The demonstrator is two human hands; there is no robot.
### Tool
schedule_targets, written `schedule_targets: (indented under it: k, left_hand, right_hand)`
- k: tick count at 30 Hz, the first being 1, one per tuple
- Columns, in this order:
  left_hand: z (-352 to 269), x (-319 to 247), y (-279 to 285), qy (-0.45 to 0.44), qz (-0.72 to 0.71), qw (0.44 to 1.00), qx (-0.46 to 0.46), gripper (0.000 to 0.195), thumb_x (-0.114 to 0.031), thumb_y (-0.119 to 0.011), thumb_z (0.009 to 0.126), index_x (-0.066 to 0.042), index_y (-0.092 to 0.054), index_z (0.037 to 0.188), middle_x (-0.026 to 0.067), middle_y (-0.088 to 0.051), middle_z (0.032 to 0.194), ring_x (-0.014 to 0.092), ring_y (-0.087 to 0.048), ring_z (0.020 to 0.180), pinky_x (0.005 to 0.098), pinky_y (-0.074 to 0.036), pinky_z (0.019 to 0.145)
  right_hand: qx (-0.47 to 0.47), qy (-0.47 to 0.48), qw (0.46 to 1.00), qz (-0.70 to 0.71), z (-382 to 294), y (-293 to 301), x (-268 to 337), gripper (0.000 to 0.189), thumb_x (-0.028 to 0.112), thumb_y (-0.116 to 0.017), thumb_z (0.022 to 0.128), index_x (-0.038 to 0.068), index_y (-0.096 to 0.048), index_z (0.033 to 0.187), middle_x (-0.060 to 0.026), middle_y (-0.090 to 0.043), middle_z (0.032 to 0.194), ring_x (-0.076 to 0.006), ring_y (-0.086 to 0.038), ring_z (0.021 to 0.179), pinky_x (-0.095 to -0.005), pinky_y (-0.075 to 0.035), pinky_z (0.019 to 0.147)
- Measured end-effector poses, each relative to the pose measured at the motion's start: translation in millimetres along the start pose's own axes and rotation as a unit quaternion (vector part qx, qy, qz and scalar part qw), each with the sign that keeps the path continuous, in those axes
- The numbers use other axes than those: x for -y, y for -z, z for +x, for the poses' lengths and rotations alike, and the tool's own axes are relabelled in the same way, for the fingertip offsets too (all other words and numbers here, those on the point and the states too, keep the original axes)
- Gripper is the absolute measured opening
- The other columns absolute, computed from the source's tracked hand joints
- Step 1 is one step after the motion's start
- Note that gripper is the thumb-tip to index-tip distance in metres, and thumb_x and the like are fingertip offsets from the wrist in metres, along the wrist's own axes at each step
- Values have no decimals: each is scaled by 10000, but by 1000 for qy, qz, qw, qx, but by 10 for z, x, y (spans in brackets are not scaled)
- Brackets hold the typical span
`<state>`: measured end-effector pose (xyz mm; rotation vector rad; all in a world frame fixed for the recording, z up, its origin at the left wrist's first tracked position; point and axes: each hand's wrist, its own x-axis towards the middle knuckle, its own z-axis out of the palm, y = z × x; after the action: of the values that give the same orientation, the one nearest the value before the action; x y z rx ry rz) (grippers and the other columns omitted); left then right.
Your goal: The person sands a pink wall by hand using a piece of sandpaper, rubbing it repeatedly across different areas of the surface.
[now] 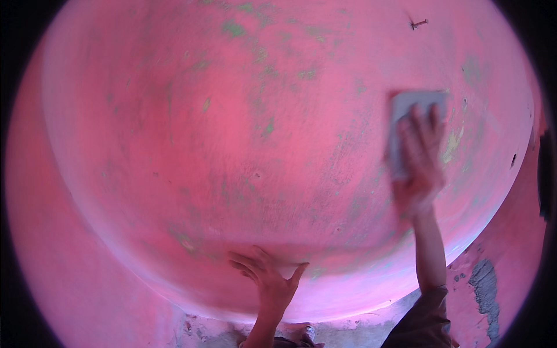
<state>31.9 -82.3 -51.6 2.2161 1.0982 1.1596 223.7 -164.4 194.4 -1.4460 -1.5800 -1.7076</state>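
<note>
Before me is a painted pink wall [209,143], worn through to green in scattered patches. My right hand [420,161] presses a grey sheet, likely sandpaper [402,102], flat against the wall's right part. Its fingers lie spread over the sheet, and both hand and sheet are blurred. A thin reddish edge shows along the sheet's left and top sides; the face against the wall is hidden. Lower and nearer the middle, my left hand [272,276] rests on the wall with fingers apart and nothing held.
A nail [420,24] sticks out of the wall at upper right. Farther right are a small dark hole [513,160] and a dark object [545,174] at the rim. Bare grey cement [485,291] shows at lower right. My shoe [309,332] is partly visible below.
</note>
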Motion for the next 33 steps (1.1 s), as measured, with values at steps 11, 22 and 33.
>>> schedule_targets:
  k: [11, 22, 33]
  left_hand:
    - [-93, 132, -162, 8, -9, 999, -35, 1286, -555, -777, 703, 36, 58, 1482, 450, 128, 1441, 616, 145, 1343, 721, -22, 1046]
    - [-55, 181, -105, -3, -1, 999, -40, 1257, -569, -763, 705, 29, 18, 1488, 475, 102, 1426, 636, 119, 1334, 738, -74, 1019]
    - [-68, 227, -97, 18, -23, 999, -25, 1268, -524, -798, 686, 26, 13, 1490, 458, 104, 1439, 609, 139, 1349, 728, -23, 1044]
  right_hand:
    - [104, 115, 987, 32, -244, -61, 279, 459, 212, -637, 860, 61, -573, 1290, -124, -459, 1438, -412, -328, 1376, -616, -251, 1102]
    - [100, 185, 977, 36, 139, -97, 258, 396, 195, -522, 886, 81, -609, 1254, -119, -517, 1386, -397, -384, 1348, -581, -228, 1134]
    - [67, 176, 982, 33, 553, -82, 201, 578, 148, -651, 769, 91, -528, 1330, -101, -457, 1434, -291, -385, 1366, -590, -205, 1142]
